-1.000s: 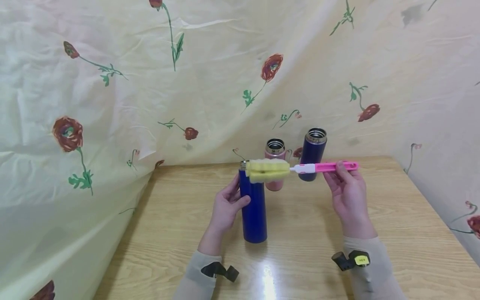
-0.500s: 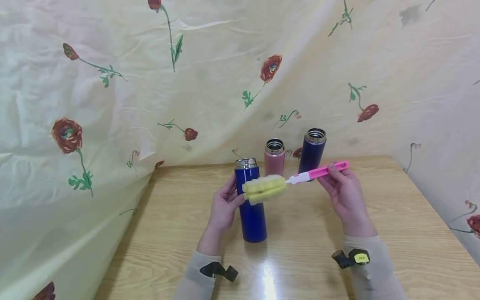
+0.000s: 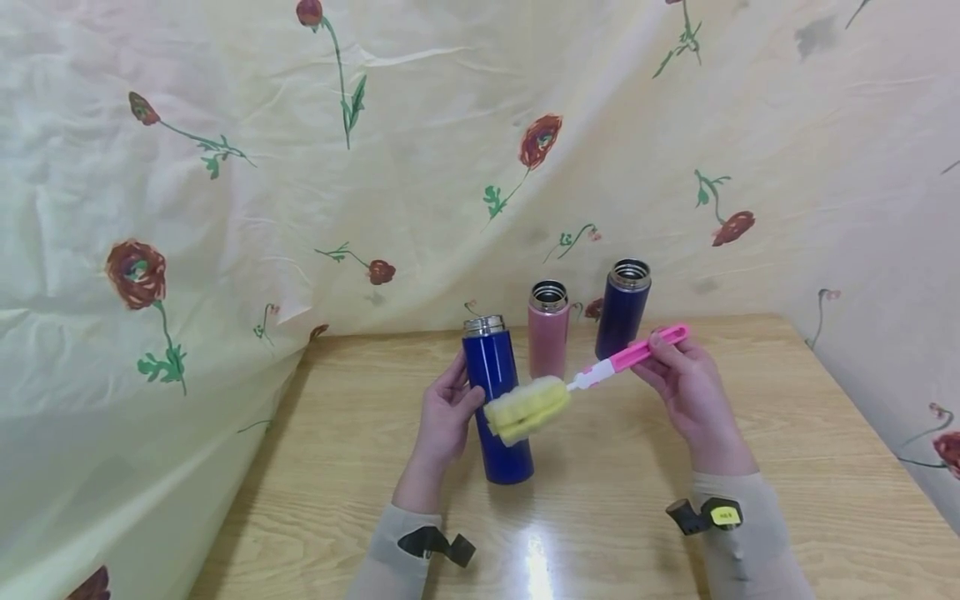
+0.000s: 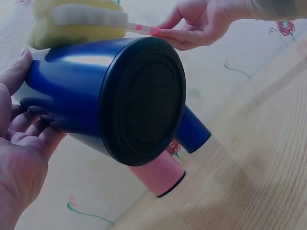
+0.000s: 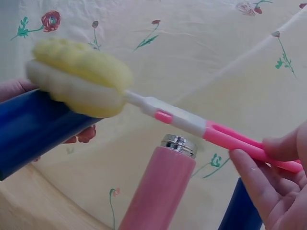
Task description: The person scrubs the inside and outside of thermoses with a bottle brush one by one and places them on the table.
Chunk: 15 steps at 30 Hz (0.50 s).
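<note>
A tall blue thermos bottle [image 3: 491, 367], uncapped and slightly tilted, is gripped around its side by my left hand [image 3: 444, 417]. In the left wrist view its dark round base [image 4: 144, 103] faces the camera, lifted off the table. My right hand [image 3: 693, 392] pinches the pink handle [image 3: 648, 350] of a bottle brush. The brush's yellow and white sponge head [image 3: 528, 408] slants down to the left, in front of the blue bottle's side; in the right wrist view the sponge overlaps the bottle, and whether they touch I cannot tell.
Behind stand an uncapped pink bottle [image 3: 548, 333] and a shorter dark blue bottle [image 3: 624, 308], both upright on the wooden table [image 3: 337, 417]. A floral cloth [image 3: 420, 167] hangs along the back and sides.
The sponge head has swung down from near the blue bottle's mouth to its middle, the handle now slanting. The bottle's top has tipped slightly left; its mouth is now uncovered.
</note>
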Motion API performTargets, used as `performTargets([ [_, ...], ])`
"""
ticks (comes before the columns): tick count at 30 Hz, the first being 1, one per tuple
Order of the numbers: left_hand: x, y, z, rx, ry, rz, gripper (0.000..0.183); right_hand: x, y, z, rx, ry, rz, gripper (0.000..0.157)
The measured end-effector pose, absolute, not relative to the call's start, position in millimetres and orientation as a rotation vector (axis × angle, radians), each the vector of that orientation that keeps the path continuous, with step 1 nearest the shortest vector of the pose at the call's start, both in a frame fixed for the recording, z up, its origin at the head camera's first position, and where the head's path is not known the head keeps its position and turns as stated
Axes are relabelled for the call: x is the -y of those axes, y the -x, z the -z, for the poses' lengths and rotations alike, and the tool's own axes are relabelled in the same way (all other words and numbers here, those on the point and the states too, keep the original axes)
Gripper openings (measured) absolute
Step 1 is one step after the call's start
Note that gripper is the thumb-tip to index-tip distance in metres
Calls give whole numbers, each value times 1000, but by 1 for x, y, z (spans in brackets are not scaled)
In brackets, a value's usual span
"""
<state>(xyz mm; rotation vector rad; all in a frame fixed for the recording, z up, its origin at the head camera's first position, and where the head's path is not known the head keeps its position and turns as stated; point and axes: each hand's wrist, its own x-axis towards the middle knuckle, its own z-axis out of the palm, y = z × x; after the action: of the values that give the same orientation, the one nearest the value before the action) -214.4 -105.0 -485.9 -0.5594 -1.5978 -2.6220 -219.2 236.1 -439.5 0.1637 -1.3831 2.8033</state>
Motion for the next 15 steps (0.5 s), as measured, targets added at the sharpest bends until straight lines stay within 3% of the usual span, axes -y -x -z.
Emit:
performTargets([
  [15, 107, 214, 484, 1582, 501, 2618, 91, -241, 221, 443, 1843, -402, -2641, 14],
])
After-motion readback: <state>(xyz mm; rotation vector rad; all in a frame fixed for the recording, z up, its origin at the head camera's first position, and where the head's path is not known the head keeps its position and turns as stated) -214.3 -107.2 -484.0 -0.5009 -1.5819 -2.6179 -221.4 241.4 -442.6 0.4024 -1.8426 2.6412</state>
